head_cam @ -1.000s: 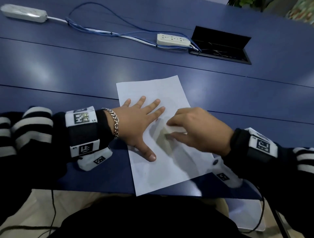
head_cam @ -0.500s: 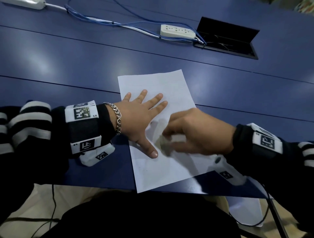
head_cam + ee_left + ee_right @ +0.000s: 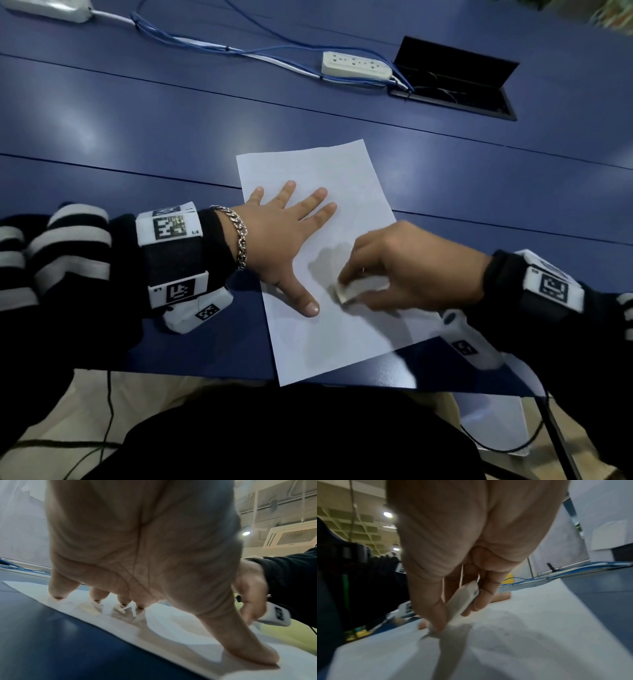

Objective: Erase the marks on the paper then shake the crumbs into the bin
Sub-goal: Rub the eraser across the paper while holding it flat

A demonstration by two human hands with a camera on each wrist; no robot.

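Note:
A white sheet of paper (image 3: 318, 171) lies on the blue table (image 3: 137, 137), its near corner over the front edge. My left hand (image 3: 287, 233) lies flat on the sheet's left half with fingers spread, pressing it down; the left wrist view shows its fingertips (image 3: 58, 596) and thumb on the paper (image 3: 171, 628). My right hand (image 3: 404, 274) pinches a white eraser (image 3: 356, 289) between thumb and fingers, its end on the paper just right of my left thumb. The right wrist view shows the eraser (image 3: 462, 601) tilted down onto the paper (image 3: 530, 635). No marks are readable on the sheet.
Two white power strips (image 3: 356, 63) (image 3: 51, 8) with blue and white cables (image 3: 205, 44) lie at the table's far side. An open black cable hatch (image 3: 452, 82) sits at the far right. A white sheet or panel (image 3: 493, 421) lies below the table edge on the right.
My right hand has rubbed the eraser back and forth and now sits nearer me, to the right of my left thumb. The left hand stays flat on the paper.

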